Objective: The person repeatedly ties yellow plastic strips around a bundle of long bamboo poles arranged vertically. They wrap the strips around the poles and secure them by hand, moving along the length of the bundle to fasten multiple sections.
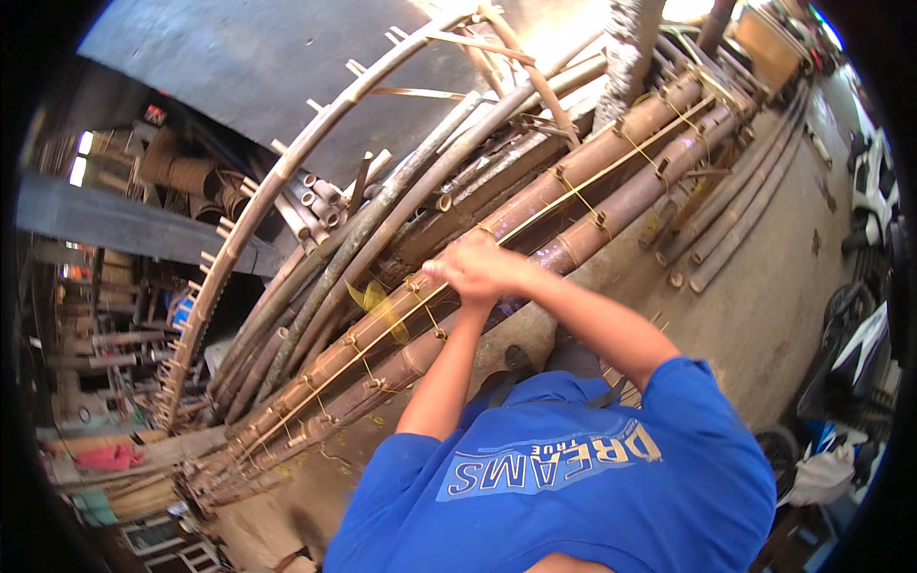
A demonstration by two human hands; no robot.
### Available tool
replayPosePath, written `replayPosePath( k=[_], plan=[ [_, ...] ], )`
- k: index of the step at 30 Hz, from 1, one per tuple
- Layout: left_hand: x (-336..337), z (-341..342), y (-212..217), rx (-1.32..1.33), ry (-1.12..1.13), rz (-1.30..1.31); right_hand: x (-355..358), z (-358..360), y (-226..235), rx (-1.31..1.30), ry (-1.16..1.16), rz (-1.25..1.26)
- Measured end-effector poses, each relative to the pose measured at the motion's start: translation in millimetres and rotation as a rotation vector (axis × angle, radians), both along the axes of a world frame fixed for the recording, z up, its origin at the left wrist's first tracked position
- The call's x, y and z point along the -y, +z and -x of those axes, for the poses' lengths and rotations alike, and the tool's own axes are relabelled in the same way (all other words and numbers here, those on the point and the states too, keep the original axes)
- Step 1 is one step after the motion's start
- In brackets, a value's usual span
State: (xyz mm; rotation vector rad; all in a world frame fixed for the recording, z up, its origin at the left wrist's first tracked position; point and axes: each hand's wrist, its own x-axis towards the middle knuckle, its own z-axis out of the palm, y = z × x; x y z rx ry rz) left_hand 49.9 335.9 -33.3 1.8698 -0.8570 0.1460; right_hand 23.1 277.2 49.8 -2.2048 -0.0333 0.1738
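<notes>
Top glare, blackened corners.

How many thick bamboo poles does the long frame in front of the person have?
2: the far bamboo pole and, beside it, the near bamboo pole, closer to the blue shirt. Parts of both are hidden.

Upper body: bright blue T-shirt [611, 497], loose, creased. Left sleeve [387, 477] and right sleeve [702, 396] short, plain blue, ending near elbows. Chest print [549, 465]: large block lettering, pale and blue, lighter-blue panel. Hands [487, 272], forearms [592, 310] bare. Footwear [518, 359] dark; detail too small to tell.
</notes>
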Motion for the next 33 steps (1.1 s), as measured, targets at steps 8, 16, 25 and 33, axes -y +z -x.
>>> replayPosePath(
  k=[8, 16, 25, 33],
  plan=[
    [-24, -15, -24, 0.026, 0.010, -0.535, 60, 4, 23, -0.041, -0.258, -0.782],
    [-8, -8, 1, -0.271, -0.233, -0.539, 50, 79, -19, 0.287, -0.400, -0.164],
    [-13, -15, -7, -0.247, -0.093, -0.528, 55, 2, -70, 0.229, -0.680, 0.120],
    [-8, -3, -15, -0.007, 0.068, -0.554, 34, 126, 29, 0.224, 0.046, 0.013]
  ],
)
